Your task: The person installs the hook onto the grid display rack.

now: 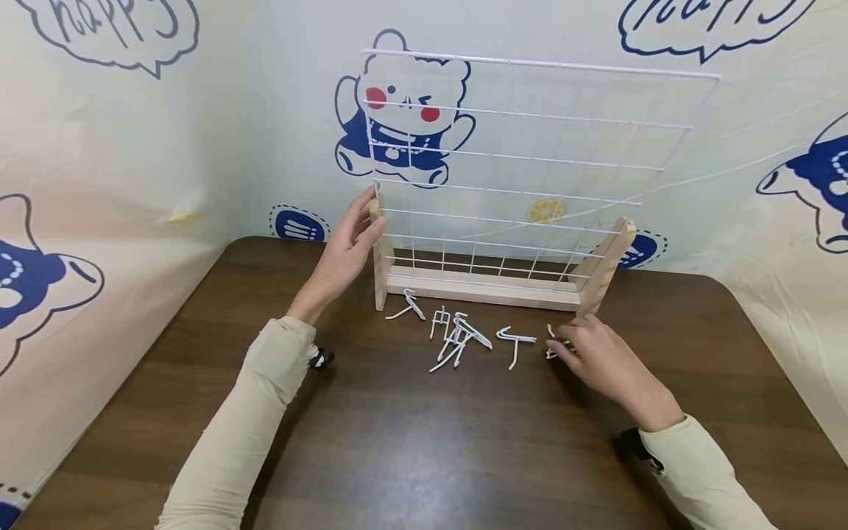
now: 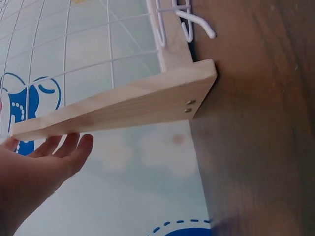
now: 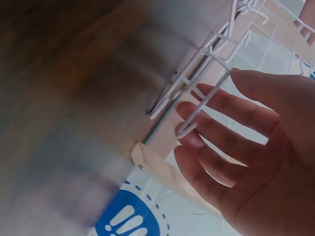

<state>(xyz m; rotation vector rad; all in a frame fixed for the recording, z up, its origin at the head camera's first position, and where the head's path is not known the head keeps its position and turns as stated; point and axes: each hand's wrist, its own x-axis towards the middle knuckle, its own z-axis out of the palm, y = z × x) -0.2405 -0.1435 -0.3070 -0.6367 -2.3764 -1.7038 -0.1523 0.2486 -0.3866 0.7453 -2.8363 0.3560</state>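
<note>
A white wire grid stands upright in a pale wooden stand on the table. My left hand touches the top of the stand's left side post. Its fingertips lie against the post's outer face in the left wrist view. My right hand, low by the right side post, pinches a white wire hook between thumb and fingers. More hooks lie close by in the right wrist view. Several white wire hooks lie in front of the stand, some overlapping.
The brown table carries the stand near its back edge. A printed cloth with cartoon bears hangs behind and at both sides. A dark strap sits at the left wrist, another at the right.
</note>
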